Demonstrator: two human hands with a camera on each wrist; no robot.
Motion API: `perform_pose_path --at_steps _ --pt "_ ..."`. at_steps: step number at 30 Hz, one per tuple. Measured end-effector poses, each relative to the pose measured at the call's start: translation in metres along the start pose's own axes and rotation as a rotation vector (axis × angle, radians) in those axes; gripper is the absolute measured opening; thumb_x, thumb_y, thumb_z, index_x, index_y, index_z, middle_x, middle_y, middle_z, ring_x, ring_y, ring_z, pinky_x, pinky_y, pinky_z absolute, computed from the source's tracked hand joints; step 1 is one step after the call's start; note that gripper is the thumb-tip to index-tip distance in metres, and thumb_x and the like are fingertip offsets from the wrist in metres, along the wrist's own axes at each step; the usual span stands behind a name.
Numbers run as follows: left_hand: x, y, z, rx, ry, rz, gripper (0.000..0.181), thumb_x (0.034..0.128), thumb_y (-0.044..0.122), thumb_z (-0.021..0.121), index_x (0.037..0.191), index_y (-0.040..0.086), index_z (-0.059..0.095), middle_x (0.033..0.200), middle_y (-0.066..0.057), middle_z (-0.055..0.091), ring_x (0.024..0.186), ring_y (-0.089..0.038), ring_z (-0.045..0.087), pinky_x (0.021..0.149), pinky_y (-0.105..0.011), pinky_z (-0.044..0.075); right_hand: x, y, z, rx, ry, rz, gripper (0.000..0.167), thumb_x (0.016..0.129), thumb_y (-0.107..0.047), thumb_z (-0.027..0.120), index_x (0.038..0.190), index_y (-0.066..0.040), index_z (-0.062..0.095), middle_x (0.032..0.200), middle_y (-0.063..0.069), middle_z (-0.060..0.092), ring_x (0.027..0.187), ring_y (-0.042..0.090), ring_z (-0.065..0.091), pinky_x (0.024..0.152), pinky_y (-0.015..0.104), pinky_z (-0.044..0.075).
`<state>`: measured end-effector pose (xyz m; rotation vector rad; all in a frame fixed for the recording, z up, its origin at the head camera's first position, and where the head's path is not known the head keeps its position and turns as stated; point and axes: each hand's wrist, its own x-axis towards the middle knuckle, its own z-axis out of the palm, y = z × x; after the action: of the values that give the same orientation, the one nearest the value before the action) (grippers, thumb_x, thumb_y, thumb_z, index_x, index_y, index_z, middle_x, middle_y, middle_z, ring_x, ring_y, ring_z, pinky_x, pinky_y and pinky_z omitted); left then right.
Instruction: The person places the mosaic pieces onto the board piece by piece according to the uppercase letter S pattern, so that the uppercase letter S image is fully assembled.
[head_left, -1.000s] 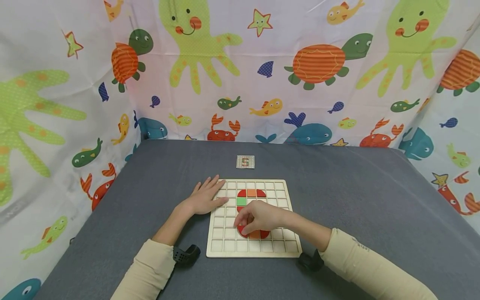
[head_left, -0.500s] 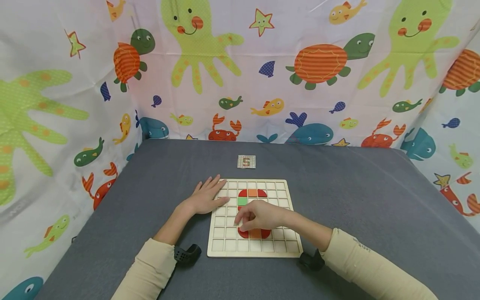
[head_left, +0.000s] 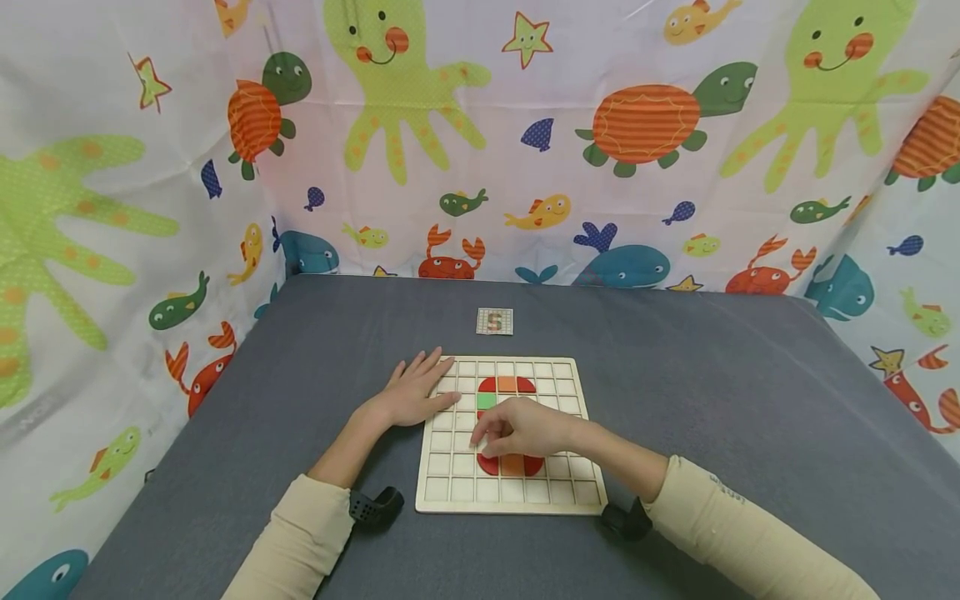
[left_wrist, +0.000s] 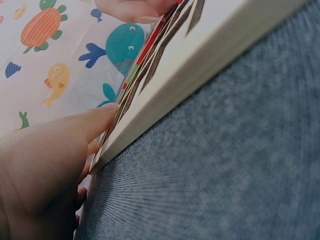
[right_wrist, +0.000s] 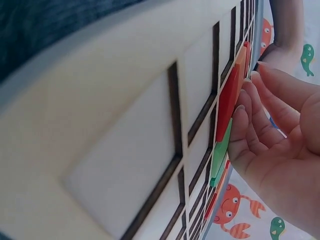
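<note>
A pale wooden board [head_left: 510,507] with a grid of square recesses lies on the grey table. My left hand [head_left: 408,398] rests at its upper left edge, fingers spread, thumb on the grid. Over the middle, my right hand [head_left: 525,427] has loosely curled fingers; its thumb touches or hovers by a red rounded tile [head_left: 487,466]. No piece shows between thumb and index finger. An orange tile [head_left: 512,465] and another red tile [head_left: 533,466] continue that row. Further up sit a green tile [head_left: 486,401] and a red-orange-red row. My right hand hides the tiles between.
A small card [head_left: 495,322] with a grid and an S-shaped coloured pattern lies behind the board. A printed curtain [head_left: 465,108] with sea animals hangs at the table's back and sides. Black straps [head_left: 375,507] sit on both wrists.
The right thumb has drawn slightly up from the lower left red tile, uncovering more of it. The left hand stays in place. The head view has shifted slightly.
</note>
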<state>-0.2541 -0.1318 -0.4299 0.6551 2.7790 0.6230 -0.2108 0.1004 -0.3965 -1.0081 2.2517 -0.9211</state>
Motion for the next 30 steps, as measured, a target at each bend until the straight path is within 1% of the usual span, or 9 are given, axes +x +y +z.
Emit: perform_pose_path --at_steps 7,11,14,17,20,22,26,28,30 --pt "0.001 0.001 0.001 -0.002 0.001 0.001 0.071 0.0975 0.048 0.047 0.153 0.011 0.024 0.157 -0.013 0.012 0.143 -0.035 0.005 0.11 -0.057 0.0 -0.002 0.001 -0.003 0.025 -0.028 -0.009 0.017 0.086 -0.002 0.07 0.103 -0.007 0.069 0.069 -0.003 0.057 0.059 0.007 0.047 0.055 0.021 0.039" --pt "0.001 0.0 0.003 -0.005 -0.006 0.007 0.07 0.0976 0.048 0.047 0.153 0.011 0.024 0.157 -0.013 0.012 0.143 -0.035 0.004 0.11 -0.057 0.0 -0.003 0.006 -0.003 0.017 -0.012 -0.024 0.015 0.09 -0.008 0.068 0.105 -0.008 0.069 0.072 -0.005 0.058 0.061 0.007 0.049 0.057 0.021 0.041" --pt "0.0 0.0 0.005 -0.005 -0.01 0.014 0.071 0.0975 0.047 0.048 0.153 0.01 0.024 0.157 -0.014 0.012 0.143 -0.036 0.004 0.11 -0.057 0.0 -0.004 0.01 -0.004 0.064 0.003 -0.012 0.017 0.093 -0.015 0.064 0.108 -0.009 0.069 0.081 -0.004 0.061 0.066 0.01 0.053 0.061 0.024 0.045" --pt "-0.001 0.0 0.005 -0.002 -0.008 0.015 0.07 0.0976 0.047 0.047 0.153 0.011 0.024 0.157 -0.014 0.012 0.143 -0.036 0.004 0.11 -0.057 0.0 -0.005 0.014 -0.006 0.232 0.017 0.052 0.026 0.096 -0.022 0.06 0.116 -0.006 0.065 0.093 0.004 0.065 0.075 0.017 0.059 0.068 0.029 0.051" --pt "-0.002 -0.001 0.006 -0.005 0.002 0.02 0.07 0.0976 0.047 0.048 0.152 0.01 0.025 0.157 -0.014 0.012 0.143 -0.037 0.004 0.11 -0.058 0.001 -0.006 0.017 -0.01 0.532 0.047 0.123 0.041 0.1 -0.028 0.052 0.131 0.0 0.054 0.11 0.015 0.062 0.094 0.026 0.063 0.083 0.035 0.052" --pt "-0.002 -0.001 0.006 -0.005 0.006 0.019 0.07 0.0976 0.047 0.047 0.152 0.01 0.025 0.157 -0.014 0.012 0.143 -0.037 0.003 0.11 -0.058 0.001 -0.006 0.02 -0.014 0.74 0.069 0.13 0.051 0.103 -0.031 0.044 0.14 0.004 0.041 0.125 0.024 0.054 0.109 0.033 0.058 0.093 0.039 0.046" --pt "-0.001 -0.005 0.006 -0.026 0.032 0.04 0.07 0.0977 0.045 0.048 0.152 0.008 0.025 0.157 -0.015 0.012 0.142 -0.038 0.0 0.109 -0.059 0.001 -0.008 0.026 -0.027 1.042 0.133 0.036 0.057 0.106 -0.035 0.027 0.152 -0.002 0.015 0.151 0.026 0.023 0.134 0.04 0.031 0.108 0.047 0.026" --pt "0.0 -0.007 0.006 -0.047 0.065 0.061 0.069 0.098 0.044 0.049 0.152 0.007 0.026 0.157 -0.016 0.013 0.142 -0.039 0.0 0.109 -0.059 0.0 -0.01 0.03 -0.034 1.099 0.19 -0.043 0.057 0.107 -0.034 0.021 0.154 -0.006 0.005 0.156 0.022 0.011 0.14 0.039 0.016 0.111 0.049 0.017" --pt "0.001 -0.009 0.005 -0.066 0.104 0.083 0.068 0.0982 0.042 0.049 0.151 0.006 0.026 0.157 -0.017 0.014 0.142 -0.04 0.0 0.109 -0.06 0.0 -0.013 0.034 -0.041 1.08 0.256 -0.11 0.056 0.107 -0.034 0.018 0.154 -0.011 0.0 0.158 0.016 0.005 0.143 0.035 0.007 0.112 0.049 0.011"
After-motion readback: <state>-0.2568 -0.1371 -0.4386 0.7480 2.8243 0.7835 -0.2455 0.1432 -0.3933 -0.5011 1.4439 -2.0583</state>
